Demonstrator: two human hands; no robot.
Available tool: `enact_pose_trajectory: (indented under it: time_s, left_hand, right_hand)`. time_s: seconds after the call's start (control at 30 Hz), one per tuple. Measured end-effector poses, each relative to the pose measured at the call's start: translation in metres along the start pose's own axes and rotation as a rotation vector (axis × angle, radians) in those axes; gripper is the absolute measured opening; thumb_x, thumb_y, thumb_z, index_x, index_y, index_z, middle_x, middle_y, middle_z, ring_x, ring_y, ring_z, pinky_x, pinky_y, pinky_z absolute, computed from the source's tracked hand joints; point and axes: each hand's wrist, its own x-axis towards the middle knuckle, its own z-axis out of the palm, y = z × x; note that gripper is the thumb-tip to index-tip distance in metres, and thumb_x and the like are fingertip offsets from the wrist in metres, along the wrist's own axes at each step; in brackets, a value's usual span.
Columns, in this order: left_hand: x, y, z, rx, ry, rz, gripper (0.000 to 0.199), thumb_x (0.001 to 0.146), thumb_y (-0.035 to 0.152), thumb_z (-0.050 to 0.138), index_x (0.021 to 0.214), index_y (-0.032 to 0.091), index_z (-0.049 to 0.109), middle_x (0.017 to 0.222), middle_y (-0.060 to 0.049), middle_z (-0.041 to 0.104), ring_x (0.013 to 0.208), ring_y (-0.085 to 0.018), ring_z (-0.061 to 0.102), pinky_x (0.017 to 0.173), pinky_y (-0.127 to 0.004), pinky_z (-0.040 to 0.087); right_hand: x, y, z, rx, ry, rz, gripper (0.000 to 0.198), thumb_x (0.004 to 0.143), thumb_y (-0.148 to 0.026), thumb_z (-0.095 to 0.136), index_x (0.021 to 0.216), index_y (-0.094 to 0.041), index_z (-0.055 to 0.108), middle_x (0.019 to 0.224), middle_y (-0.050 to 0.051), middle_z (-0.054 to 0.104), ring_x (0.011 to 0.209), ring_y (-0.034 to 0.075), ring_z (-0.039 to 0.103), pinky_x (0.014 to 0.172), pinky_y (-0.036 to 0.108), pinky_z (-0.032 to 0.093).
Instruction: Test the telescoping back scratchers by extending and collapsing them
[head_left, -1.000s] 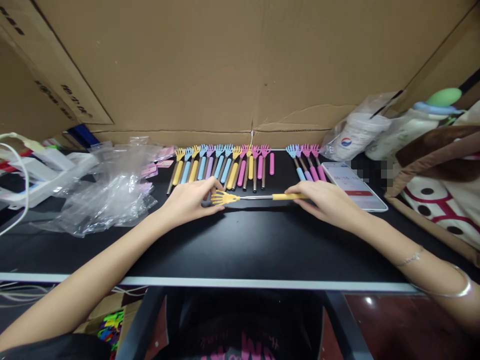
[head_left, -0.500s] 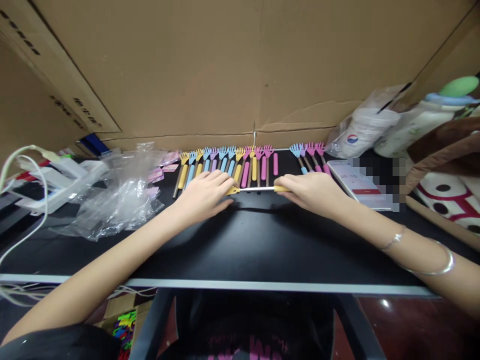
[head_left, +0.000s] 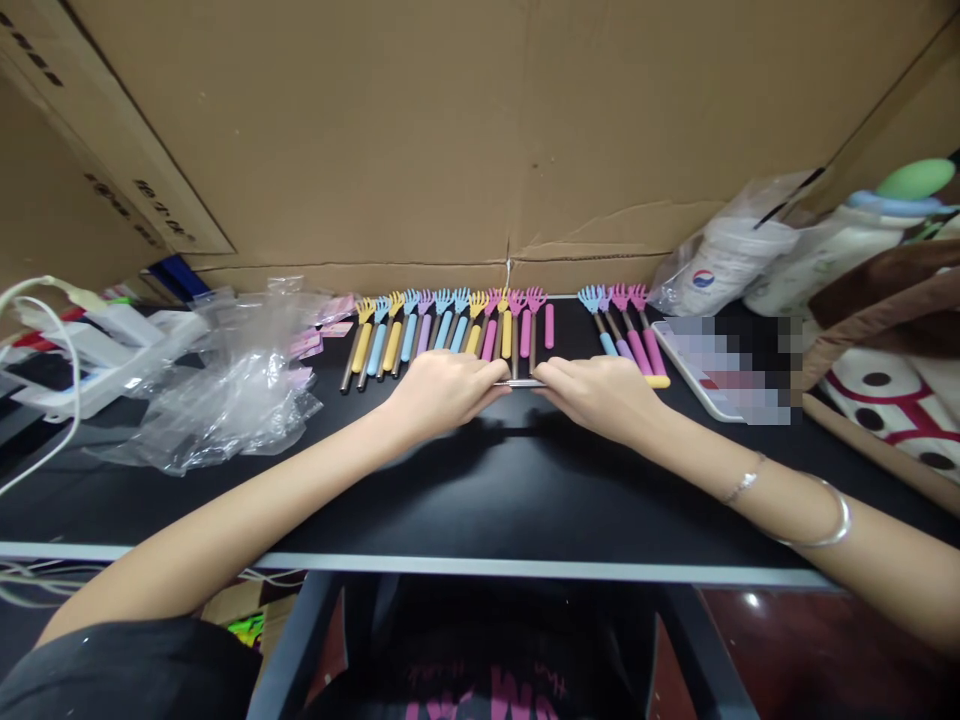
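- The back scratcher [head_left: 523, 383] lies crosswise between the two hands, in front of the rows; a shadow below suggests it is just off the black table [head_left: 517, 500].
- The left hand [head_left: 450, 390] pinches the metal rod, thumb beneath; its curled fingers hide whatever is at that end.
- The right hand [head_left: 596, 395] pinches the rod too, close to the left but apart, with a yellow handle [head_left: 658, 381] poking out behind it.
- From here I'd worry about a sideways pull: the thin rod could bend, or slip from fingertips holding only a short stretch.
- The hands are also just beside the long row of scratchers [head_left: 461, 335], so a knuckle could skew it; the yellow handle, near the short row [head_left: 637, 345] and the phone [head_left: 705, 385], could knock either if it swings.
- Farther left, loose clear bags [head_left: 240, 380] could catch a sleeve or slide, being so light.
- On the cup [head_left: 731, 262] I make out a round red, white and blue mark, like Pepsi's.
- The cardboard [head_left: 390, 130] carries dark printed characters at left, too slanted to read.
- The phone's screen is blurred into blocks.
- Pink lettering on the dark clothing [head_left: 480, 620] below shows a big M; I can't read the rest.
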Motion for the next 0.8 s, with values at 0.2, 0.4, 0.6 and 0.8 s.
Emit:
enact_pose_trajectory:
  time_s: [0.2, 0.4, 0.6, 0.8]
  left_hand:
    - [-0.004, -0.007, -0.005, -0.002, 0.022, 0.033, 0.039, 0.099, 0.041, 0.035, 0.077, 0.019, 0.059, 0.058, 0.0, 0.059, 0.051, -0.012, 0.053, 0.047, -0.027, 0.019]
    - [-0.021, -0.041, -0.016, 0.116, 0.037, 0.051, 0.044, 0.099, 0.041, 0.033, 0.07, 0.019, 0.059, 0.056, -0.001, 0.06, 0.053, -0.014, 0.055, 0.048, -0.027, 0.02]
    - [-0.049, -0.077, -0.028, 0.146, -0.044, -0.029, 0.047, 0.099, 0.042, 0.03, 0.069, 0.021, 0.059, 0.061, -0.001, 0.063, 0.058, -0.014, 0.057, 0.049, -0.027, 0.021]
    - [-0.053, -0.095, -0.028, 0.176, -0.034, -0.077, 0.051, 0.098, 0.05, 0.028, 0.069, 0.021, 0.059, 0.063, -0.002, 0.064, 0.061, -0.015, 0.059, 0.05, -0.028, 0.024]
  right_hand:
    - [-0.001, -0.001, -0.006, -0.088, -0.008, -0.017, 0.031, 0.097, -0.028, 0.039, 0.073, -0.018, 0.055, 0.059, -0.002, 0.054, 0.048, 0.009, 0.044, 0.05, 0.027, 0.013]
    - [-0.026, 0.038, -0.011, -0.229, -0.028, 0.028, 0.038, 0.097, -0.031, 0.036, 0.068, -0.018, 0.056, 0.057, -0.001, 0.052, 0.048, 0.01, 0.037, 0.05, 0.026, 0.014]
    - [-0.057, 0.086, -0.016, -0.326, -0.087, 0.105, 0.036, 0.094, -0.023, 0.037, 0.066, -0.019, 0.059, 0.054, 0.0, 0.05, 0.049, 0.01, 0.033, 0.049, 0.025, 0.016]
    - [-0.073, 0.112, -0.012, -0.331, -0.153, 0.224, 0.036, 0.092, -0.032, 0.04, 0.061, -0.018, 0.052, 0.053, 0.001, 0.049, 0.048, 0.011, 0.03, 0.049, 0.027, 0.014]
